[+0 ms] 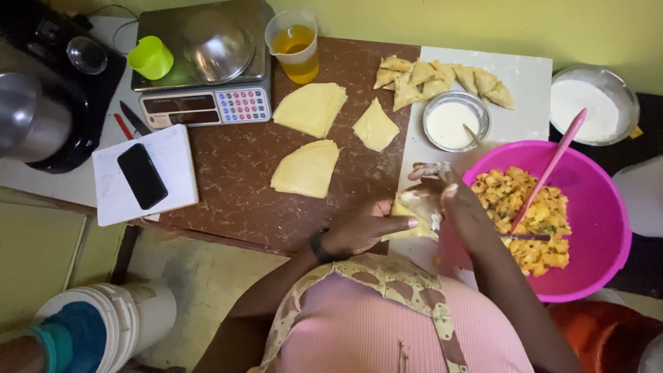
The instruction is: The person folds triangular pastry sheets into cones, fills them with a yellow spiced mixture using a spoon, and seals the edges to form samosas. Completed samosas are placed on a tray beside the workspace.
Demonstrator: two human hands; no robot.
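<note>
Here the left hand (362,231) and the right hand (435,190) close together on a pale yellow folded pastry sheet (412,220), held just above the brown tabletop (235,173) beside the pink plastic bowl of yellow diced filling (608,207). Both hands pinch the dough, and the right fingers (431,169) are smeared with white paste. The step looks like shaping and sealing one pocket; next it seems to call for pressing the pasted edge flat without tearing the sheet

Left hand (362,231) and right hand (435,190) pinched together
</note>
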